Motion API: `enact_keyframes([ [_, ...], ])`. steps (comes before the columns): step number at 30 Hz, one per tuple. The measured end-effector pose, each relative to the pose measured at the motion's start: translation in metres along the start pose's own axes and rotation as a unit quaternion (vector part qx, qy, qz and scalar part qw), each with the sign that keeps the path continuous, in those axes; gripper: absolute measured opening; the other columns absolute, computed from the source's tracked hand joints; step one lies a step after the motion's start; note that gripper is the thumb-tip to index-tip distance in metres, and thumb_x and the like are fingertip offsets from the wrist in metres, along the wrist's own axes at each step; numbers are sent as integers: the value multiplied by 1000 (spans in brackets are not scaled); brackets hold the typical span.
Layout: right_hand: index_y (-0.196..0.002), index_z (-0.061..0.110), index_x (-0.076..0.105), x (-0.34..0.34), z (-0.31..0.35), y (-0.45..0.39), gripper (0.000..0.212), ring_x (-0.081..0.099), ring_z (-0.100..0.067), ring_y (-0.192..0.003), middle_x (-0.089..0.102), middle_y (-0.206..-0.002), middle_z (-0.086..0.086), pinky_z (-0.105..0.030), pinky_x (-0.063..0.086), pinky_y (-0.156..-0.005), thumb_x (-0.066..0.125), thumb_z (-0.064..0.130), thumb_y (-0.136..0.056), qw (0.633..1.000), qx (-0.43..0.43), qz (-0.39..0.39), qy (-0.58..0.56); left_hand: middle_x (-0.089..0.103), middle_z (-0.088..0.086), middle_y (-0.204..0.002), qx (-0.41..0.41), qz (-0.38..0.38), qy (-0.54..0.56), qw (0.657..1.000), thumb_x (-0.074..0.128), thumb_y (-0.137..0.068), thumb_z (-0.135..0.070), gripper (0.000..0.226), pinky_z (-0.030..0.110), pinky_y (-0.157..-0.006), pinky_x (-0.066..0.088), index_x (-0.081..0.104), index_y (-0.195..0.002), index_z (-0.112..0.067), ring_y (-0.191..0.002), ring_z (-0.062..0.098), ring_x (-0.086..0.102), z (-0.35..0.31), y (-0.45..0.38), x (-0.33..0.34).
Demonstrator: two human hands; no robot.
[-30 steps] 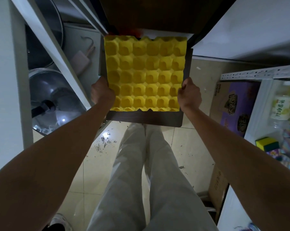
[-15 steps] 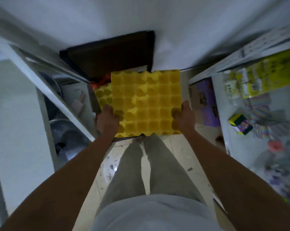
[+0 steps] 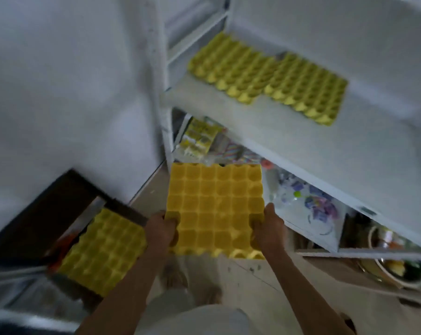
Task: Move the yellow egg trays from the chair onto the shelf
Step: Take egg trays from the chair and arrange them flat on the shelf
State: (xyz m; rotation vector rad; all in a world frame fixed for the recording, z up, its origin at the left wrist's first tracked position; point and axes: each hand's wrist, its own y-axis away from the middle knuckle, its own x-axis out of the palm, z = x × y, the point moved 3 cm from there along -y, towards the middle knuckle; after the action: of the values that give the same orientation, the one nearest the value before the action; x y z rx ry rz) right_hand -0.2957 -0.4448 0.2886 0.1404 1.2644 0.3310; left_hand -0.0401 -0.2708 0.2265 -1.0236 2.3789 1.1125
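Egg tray (image 3: 215, 209): carried level in the air, gripped at its near corners by left hand (image 3: 161, 229) and right hand (image 3: 268, 228), below the shelf (image 3: 289, 131). Two trays (image 3: 267, 76) already lie along the shelf's back edge; one tray (image 3: 103, 250) remains on the chair (image 3: 49, 204).

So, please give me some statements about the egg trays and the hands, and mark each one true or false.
1. Both the left hand and the right hand hold the carried tray. True.
2. The white shelf has no trays on it. False: two trays lie there side by side.
3. A tray remains on the dark chair. True.
4. The carried tray holds eggs. False: its cups are empty.
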Motion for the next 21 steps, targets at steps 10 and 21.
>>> enact_keyframes([
  [10,-97,19,34,-101,-144,18,28,54,-29,-67,57,-79,-6,-34,39,-51,61,23,-92,988,100,-82,-85,62,-1,-80,195,13,-134,972,69,-92,-29,14,30,-66,40,69,-89,-16,-80,25,64,-155,71,74],
  [21,-103,17,40,-141,-136,-68,30,53,-29,-77,58,-90,-6,-37,41,-63,61,35,-92,983,84,-93,-137,64,-11,-87,256,-43,-82,962,67,-87,-38,24,30,-71,41,72,-107,-26,-81,15,58,-259,45,80],
])
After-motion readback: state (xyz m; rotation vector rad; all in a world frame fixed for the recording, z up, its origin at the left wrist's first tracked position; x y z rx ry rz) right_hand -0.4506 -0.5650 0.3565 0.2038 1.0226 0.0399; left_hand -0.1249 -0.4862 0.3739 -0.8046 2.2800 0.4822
